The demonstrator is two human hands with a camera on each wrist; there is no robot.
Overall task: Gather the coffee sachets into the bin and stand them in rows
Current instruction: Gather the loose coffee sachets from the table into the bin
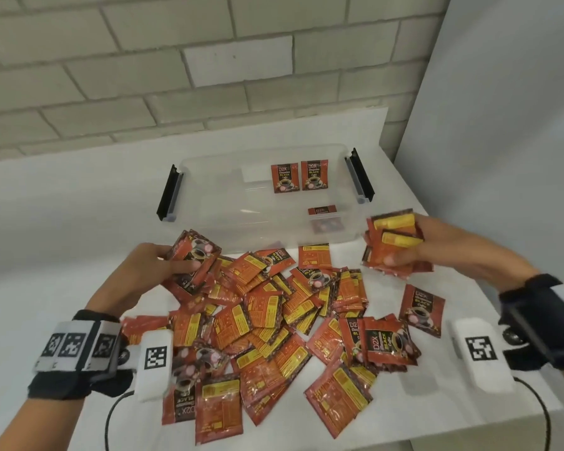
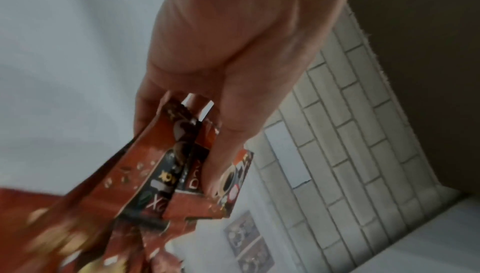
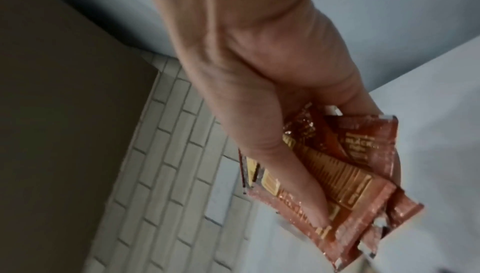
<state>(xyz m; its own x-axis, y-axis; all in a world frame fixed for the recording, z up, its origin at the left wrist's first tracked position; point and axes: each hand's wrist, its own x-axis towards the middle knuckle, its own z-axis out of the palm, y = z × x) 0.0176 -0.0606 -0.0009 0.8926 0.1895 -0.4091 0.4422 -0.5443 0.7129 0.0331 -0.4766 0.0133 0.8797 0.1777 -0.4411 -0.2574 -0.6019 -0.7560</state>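
A heap of red coffee sachets (image 1: 274, 320) covers the white table in front of a clear plastic bin (image 1: 215, 203). Two sachets (image 1: 298, 175) stand against the bin's far wall, and another (image 1: 322, 210) lies low near its front right. My left hand (image 1: 163, 265) grips a small stack of sachets (image 1: 192, 258) at the heap's far left edge; the left wrist view shows that stack (image 2: 166, 174) between thumb and fingers. My right hand (image 1: 414, 245) holds a bunch of sachets (image 1: 389, 245) lifted just right of the bin's front corner, the bunch (image 3: 350, 174) fanned out in the right wrist view.
Black latch handles (image 1: 170, 193) (image 1: 358, 177) stick out from the bin's two ends. A brick wall (image 1: 176, 76) runs behind the table. One sachet (image 1: 420, 309) lies apart at the right. The table's front edge is near my wrists, with a black cable (image 1: 111, 415) hanging there.
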